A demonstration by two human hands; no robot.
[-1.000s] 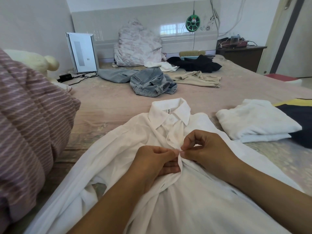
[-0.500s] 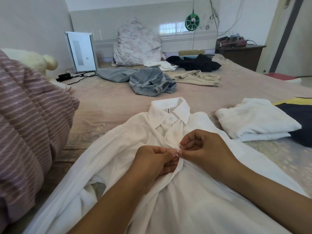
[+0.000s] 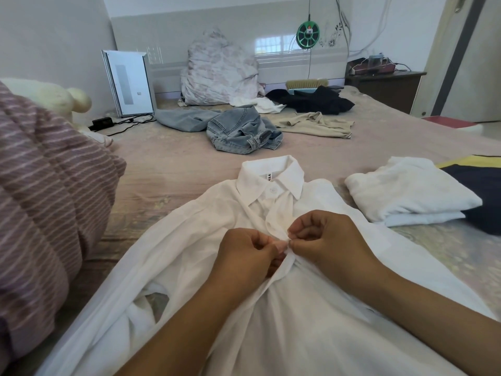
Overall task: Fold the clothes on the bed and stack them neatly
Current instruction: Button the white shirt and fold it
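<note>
- The left hand pinches the front of the white shirt, fingers curled.
- The right hand pinches it too, touching the left.
- Jeans lie behind the shirt.

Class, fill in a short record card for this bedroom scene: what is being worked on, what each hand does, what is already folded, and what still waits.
Item in work: white shirt, spread collar-up on the bed
Left hand: pinches the shirt's front placket
Right hand: pinches the same placket, fingertips meeting the left's
Likely action: doing up a button, though the button itself is hidden
Already folded: white garment beside a dark garment, to the right
Still unfolded: denim jacket, beige top, black clothing
</note>
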